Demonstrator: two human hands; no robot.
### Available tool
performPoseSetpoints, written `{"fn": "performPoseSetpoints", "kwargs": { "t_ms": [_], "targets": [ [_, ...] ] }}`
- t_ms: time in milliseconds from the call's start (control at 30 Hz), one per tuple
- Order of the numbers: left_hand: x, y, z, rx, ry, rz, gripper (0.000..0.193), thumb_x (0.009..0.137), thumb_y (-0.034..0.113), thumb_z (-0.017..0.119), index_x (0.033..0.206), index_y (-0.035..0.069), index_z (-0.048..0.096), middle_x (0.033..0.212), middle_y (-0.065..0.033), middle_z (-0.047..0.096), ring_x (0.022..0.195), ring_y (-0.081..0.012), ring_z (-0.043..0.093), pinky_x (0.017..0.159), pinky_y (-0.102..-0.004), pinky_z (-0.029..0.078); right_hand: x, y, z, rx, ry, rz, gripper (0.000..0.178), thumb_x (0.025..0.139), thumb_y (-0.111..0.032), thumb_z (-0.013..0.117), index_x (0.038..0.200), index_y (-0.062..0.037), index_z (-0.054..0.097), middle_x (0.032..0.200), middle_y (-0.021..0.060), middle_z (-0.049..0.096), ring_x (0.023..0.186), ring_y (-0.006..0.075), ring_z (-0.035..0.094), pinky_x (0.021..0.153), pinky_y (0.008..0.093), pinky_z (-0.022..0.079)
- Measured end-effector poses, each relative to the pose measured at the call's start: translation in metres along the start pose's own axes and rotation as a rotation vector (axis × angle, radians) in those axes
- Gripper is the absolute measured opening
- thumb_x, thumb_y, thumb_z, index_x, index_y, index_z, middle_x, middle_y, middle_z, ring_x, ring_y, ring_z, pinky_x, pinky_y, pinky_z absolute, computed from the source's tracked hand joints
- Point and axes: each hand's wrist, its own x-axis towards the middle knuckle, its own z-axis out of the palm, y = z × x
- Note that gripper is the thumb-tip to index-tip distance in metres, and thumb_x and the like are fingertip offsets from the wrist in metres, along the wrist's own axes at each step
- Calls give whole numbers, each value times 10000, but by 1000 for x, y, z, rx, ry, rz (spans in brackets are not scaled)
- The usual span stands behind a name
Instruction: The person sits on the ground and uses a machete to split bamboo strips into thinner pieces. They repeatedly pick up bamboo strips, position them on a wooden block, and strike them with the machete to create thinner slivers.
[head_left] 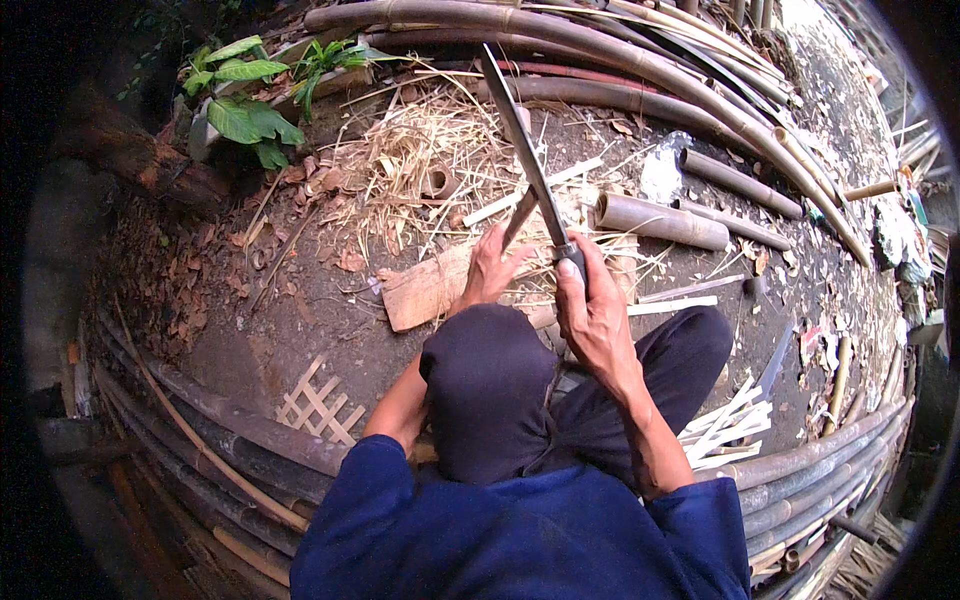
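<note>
A long machete (530, 165) points up and away, its blade leaning to the left. My right hand (590, 300) is closed around its dark handle. Just left of it, my left hand (488, 268) holds a short, dark strip of split bamboo (519, 218) between thumb and fingers. The strip's upper end meets or passes behind the blade; I cannot tell which. Beneath my left hand, a wooden block (428, 290) lies on the soil. A thick cut bamboo tube (660, 221) rests beyond my right hand.
Long bamboo poles (600, 55) curve across the far side, and more poles (240, 420) lie near me. Pale shavings (400, 165) cover the ground ahead. A woven bamboo lattice (320, 405) lies left; split strips (728, 425) and a saw blade (776, 360) are at right.
</note>
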Motion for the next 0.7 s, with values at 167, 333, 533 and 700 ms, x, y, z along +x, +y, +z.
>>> {"fn": "performPoseSetpoints", "kwargs": {
  "t_ms": [167, 333, 533, 700],
  "targets": [
    [18, 29, -29, 213, -77, -43, 256, 874, 153, 657, 1092, 22, 628, 937, -157, 665, 891, -317, 637, 761, -381, 506, -12, -28, -11, -64, 33, -147, 381, 979, -174, 500, 1338, -67, 435, 803, 211, 638, 693, 335, 661, 649, 403, 490],
    [-2, -1, -41, 362, -268, -54, 434, 859, 187, 668, 1242, 16, 556, 1194, -210, 609, 1171, -338, 557, 982, -444, 443, 10, 26, 10, -123, -33, -49, 383, 991, -264, 490, 1323, -77, 454, 921, 244, 651, 819, 411, 659, 738, 449, 495],
    [67, 52, -66, 27, 57, 9, 477, 912, 372, 633, 1227, 20, 567, 1117, -171, 625, 1024, -279, 615, 917, -417, 507, 46, 49, -6, -143, 65, -147, 403, 953, -280, 564, 1260, -37, 467, 959, 287, 650, 900, 411, 663, 761, 448, 507],
    [127, 114, -57, 384, 140, 586, 608, 774, 430, 758, 1192, 23, 586, 1102, -148, 597, 1050, -303, 550, 940, -431, 381, 67, 57, -1, -382, 55, -221, 384, 940, -239, 566, 1277, -103, 441, 880, 283, 654, 820, 438, 656, 688, 506, 509]
  ]
}}
